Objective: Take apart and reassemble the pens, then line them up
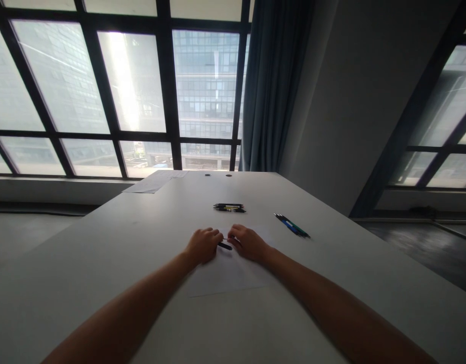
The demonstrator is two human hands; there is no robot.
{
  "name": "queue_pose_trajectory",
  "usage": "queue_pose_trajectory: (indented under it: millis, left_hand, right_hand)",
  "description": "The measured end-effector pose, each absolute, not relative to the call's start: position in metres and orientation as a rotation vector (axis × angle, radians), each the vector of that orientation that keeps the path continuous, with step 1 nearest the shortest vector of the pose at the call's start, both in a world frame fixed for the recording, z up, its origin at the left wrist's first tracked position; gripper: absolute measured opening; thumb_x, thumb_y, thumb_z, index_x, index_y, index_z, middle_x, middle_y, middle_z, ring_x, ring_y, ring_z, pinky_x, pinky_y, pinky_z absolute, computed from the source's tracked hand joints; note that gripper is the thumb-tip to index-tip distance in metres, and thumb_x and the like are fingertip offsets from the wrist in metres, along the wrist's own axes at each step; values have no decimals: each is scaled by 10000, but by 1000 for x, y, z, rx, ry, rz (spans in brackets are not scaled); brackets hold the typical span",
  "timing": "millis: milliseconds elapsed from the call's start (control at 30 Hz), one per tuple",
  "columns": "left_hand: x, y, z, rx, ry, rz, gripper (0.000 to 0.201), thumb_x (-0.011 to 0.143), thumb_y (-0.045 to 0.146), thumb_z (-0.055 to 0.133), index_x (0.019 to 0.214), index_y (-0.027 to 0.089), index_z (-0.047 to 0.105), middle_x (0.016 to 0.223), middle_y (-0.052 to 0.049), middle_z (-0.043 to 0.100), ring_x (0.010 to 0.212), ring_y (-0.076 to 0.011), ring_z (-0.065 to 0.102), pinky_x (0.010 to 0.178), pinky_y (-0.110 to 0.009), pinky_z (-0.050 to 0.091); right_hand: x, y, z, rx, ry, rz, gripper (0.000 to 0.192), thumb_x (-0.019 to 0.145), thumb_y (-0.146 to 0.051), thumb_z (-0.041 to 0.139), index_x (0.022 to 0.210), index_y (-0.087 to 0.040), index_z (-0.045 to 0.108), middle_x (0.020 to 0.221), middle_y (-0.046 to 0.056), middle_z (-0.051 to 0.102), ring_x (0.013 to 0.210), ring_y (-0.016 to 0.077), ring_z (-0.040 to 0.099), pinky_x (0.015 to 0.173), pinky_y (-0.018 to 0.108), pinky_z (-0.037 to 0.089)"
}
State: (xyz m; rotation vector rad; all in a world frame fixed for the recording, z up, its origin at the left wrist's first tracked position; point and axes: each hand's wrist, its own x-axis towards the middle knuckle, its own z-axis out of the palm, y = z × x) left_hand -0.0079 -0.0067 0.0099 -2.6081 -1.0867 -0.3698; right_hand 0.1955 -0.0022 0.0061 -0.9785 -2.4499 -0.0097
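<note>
Over a white sheet of paper (230, 280), my two hands are close together at the middle of the table. My left hand (204, 245) is closed on a black pen (225, 246), whose dark barrel sticks out to the right below the fingers. My right hand (248, 242) is closed in a pinch just beside it. A thin dark piece (225, 238) shows between the fingertips of both hands, too small to name surely. Beyond the hands lies a row of black pens (229, 208). To the right rest several blue, green and black pens (292, 226), side by side and slanted.
The long white table (141, 263) reaches toward the window wall. Sheets of paper (151, 183) lie at its far left edge. Two dark round fittings (207, 175) sit at the far end. A blue curtain (270, 91) hangs behind, next to a grey pillar (342, 111).
</note>
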Motion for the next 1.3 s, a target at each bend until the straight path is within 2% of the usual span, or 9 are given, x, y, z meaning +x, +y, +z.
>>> queue_pose_trajectory:
  millis: [267,600,767,1000,1067,1200,1300]
  left_hand:
    - [-9,-5,8,-2573,-1126,-539,194,856,128,487,954,207,635,876,-39,680,801,-163,617,633,-235,456]
    - [-8,0,-1,-2631,-1075,-691,174,882,138,491,990,199,613,880,-35,690,836,-164,648,698,-253,505]
    - [-9,3,-6,-2695,-1121,-916,246,912,206,485,1153,169,514,903,-70,707,809,-170,672,716,-282,527]
    - [-5,1,-7,-2764,-1156,-946,292,891,162,485,1177,206,446,872,-36,700,771,-170,670,694,-277,520]
    - [-5,2,-7,-2783,-1149,-942,278,891,164,499,1160,211,450,901,-38,692,802,-169,664,715,-277,518]
    - [-8,6,-6,-2755,-1177,-875,158,913,287,534,1040,196,510,970,-67,659,900,-193,633,755,-299,515]
    - [-9,9,-3,-2697,-1245,-781,88,921,271,525,954,191,540,949,-65,638,921,-196,607,770,-301,505]
  right_hand:
    - [195,2,0,-900,-2239,160,68,910,-158,526,895,-154,593,842,52,618,785,155,552,732,270,447]
    - [195,0,5,-659,-2248,38,172,958,-248,478,942,-162,626,865,81,631,866,189,548,778,321,475]
    - [195,0,5,-702,-2267,15,192,961,-262,476,960,-162,640,884,85,636,862,188,560,773,323,483]
    - [191,-2,3,-627,-2243,46,182,952,-242,487,948,-168,653,891,95,650,816,176,598,744,304,499]
    - [191,-2,2,-639,-2223,82,167,942,-227,499,946,-171,656,886,90,655,808,174,607,741,302,502]
    - [192,1,0,-722,-2143,159,129,907,-206,545,921,-168,668,855,78,667,770,171,614,729,303,504]
    - [193,3,-1,-800,-2081,193,112,885,-213,579,893,-168,681,844,73,676,746,167,621,731,304,506]
